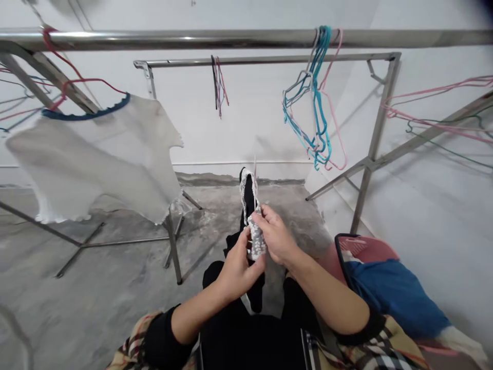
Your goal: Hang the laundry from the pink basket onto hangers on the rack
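A black garment with a white lace trim (248, 198) hangs upright in front of me, and its lower part drapes down towards my lap. My left hand (238, 270) grips the garment near the trim, with the fingers curled. My right hand (274, 235) pinches the white lacy band (256, 237) just above it. A thin pale wire, possibly a hanger, rises from the top of the garment (254, 174). Much of the cloth is hidden behind my hands.
A steel drying rack (231, 38) stands ahead with several wire hangers (314, 97) on its rails. A white top (92, 159) hangs on the left. A pink basket (365, 249) holding blue cloth (393, 293) sits at my right, beside a white wall.
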The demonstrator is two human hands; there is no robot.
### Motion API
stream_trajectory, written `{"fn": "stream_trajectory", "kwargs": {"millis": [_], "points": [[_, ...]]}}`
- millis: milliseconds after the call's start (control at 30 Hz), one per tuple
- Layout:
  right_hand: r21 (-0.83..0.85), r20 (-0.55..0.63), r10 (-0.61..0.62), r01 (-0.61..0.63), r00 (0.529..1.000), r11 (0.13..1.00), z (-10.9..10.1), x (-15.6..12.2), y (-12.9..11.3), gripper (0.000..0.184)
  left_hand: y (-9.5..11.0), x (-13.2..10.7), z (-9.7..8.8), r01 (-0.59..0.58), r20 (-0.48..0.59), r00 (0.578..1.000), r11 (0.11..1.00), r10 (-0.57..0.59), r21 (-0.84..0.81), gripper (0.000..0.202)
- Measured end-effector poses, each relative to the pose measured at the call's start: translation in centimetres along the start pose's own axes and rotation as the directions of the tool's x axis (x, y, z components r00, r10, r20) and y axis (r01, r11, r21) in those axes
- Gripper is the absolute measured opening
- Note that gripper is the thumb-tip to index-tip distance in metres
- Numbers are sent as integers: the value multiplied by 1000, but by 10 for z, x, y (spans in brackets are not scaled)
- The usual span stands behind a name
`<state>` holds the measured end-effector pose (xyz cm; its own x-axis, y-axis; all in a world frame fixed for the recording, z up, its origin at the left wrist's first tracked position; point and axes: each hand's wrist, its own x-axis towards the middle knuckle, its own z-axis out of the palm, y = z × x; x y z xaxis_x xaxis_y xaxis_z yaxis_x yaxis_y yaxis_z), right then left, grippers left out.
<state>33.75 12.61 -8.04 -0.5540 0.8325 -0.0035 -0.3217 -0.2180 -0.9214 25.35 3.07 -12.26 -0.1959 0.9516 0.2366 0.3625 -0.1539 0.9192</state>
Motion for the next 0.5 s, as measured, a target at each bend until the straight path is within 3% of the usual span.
{"fn": "stream_trajectory", "kwargs": {"millis": [100, 167, 267, 367, 500], "points": [[-123, 143, -120, 138, 982, 983, 6, 6, 2, 33, 8, 5, -33, 19, -114, 993, 994, -31, -109, 50], [-234, 207, -227, 274, 951, 933, 4, 6, 3, 36, 17, 11, -58, 97, -168, 973, 946, -155, -309, 42], [-406, 192, -359, 407, 913, 818, -15, 1, 11, 29, 34, 22, -97, 167, -215, 919, 818, -332, -551, 33], [-506, 91, -325, 325, 941, 799, -50, -9, 36, 28, 55, 31, -134, 59, -371, 866, 804, -336, -591, 31], [-556, -124, -147, 54, 981, 829, -106, -30, 79, 40, 81, 46, -168, -147, -576, 797, 867, -181, -476, 27]]}}
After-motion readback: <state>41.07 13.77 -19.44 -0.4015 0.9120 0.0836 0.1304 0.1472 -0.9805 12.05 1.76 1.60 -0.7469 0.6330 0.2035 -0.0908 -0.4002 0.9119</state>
